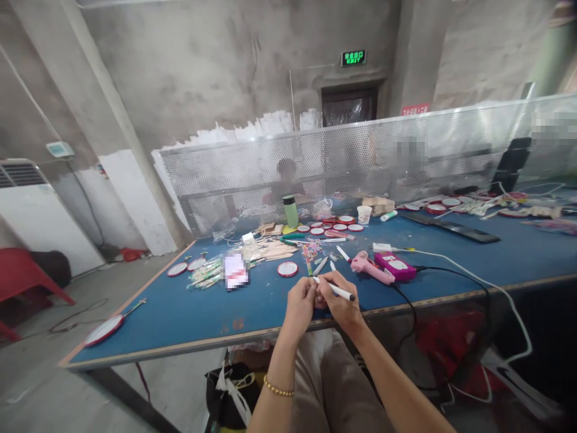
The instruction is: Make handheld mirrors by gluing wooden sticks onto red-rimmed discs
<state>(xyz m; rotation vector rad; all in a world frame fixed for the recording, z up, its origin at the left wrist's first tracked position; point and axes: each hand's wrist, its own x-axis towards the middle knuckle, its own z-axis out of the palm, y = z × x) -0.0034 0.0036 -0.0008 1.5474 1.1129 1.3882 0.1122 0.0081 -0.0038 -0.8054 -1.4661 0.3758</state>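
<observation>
In the head view, my right hand is closed around a white marker with a dark end, its tip pointing at a slim stick. My left hand pinches the lower end of this stick, which looks green and orange and stands up from the fingers. Both hands are close together over the table's front edge. Just beyond them lie loose colourful bits and a capped marker. A round white disc with a red rim rests to the left. Fine marks on the stick are too small to make out.
On the right lie a pink glue gun, a magenta box and white cables. Wooden sticks, a phone-like item and more discs are spread leftward. A green bottle stands before a perforated metal screen; a person sits behind it.
</observation>
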